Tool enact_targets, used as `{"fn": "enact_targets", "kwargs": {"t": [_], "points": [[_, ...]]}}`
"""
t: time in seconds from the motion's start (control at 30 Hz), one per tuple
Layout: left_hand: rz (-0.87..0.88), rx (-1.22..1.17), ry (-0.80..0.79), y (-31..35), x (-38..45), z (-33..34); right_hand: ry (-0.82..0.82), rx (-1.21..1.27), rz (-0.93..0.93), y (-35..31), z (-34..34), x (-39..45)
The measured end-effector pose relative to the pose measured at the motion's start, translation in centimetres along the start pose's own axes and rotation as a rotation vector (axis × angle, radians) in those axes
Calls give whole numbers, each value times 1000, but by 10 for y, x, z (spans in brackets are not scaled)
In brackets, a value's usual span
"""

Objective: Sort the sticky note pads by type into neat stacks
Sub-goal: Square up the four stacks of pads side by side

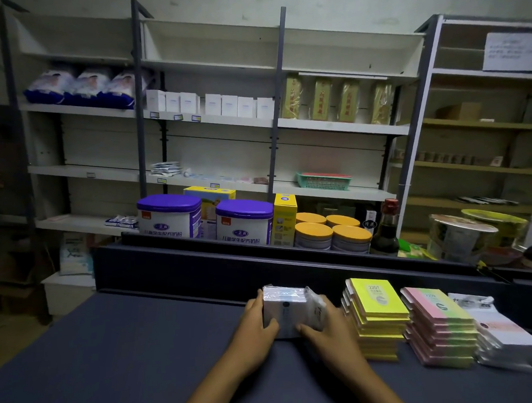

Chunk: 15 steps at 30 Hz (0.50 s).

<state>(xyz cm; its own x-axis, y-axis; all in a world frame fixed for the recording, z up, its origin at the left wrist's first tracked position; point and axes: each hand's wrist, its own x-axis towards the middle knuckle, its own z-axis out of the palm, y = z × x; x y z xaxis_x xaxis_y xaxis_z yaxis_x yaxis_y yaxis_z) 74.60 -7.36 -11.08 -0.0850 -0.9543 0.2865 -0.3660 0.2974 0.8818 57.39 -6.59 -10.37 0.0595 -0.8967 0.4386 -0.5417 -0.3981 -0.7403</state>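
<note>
A stack of white sticky note pads (288, 309) in clear wrap stands on the dark counter (127, 350). My left hand (255, 322) presses its left side, thumb on the front edge. My right hand (324, 331) holds its right side, fingers along the wrap. To the right stand three more stacks: yellow pads (379, 316), pink-and-green pads (440, 324), and white pads with a red mark (503, 333) at the far right.
A raised dark ledge (200, 267) runs behind the counter. Beyond it stand purple-lidded tins (169, 216), orange-lidded jars (332, 231), a yellow box (286, 218) and a dark bottle (384, 228). White shelves (210, 120) hold boxes and packets.
</note>
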Motion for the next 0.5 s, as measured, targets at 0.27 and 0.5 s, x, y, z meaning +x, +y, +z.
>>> {"fn": "enact_targets", "kwargs": {"t": [0.27,0.5], "points": [[-21,47,9,2,0,1,-13,-12,-21,0,3,-2],[3,-50,35,11,0,-6,25,37,-6,-3,-4,-1]]}}
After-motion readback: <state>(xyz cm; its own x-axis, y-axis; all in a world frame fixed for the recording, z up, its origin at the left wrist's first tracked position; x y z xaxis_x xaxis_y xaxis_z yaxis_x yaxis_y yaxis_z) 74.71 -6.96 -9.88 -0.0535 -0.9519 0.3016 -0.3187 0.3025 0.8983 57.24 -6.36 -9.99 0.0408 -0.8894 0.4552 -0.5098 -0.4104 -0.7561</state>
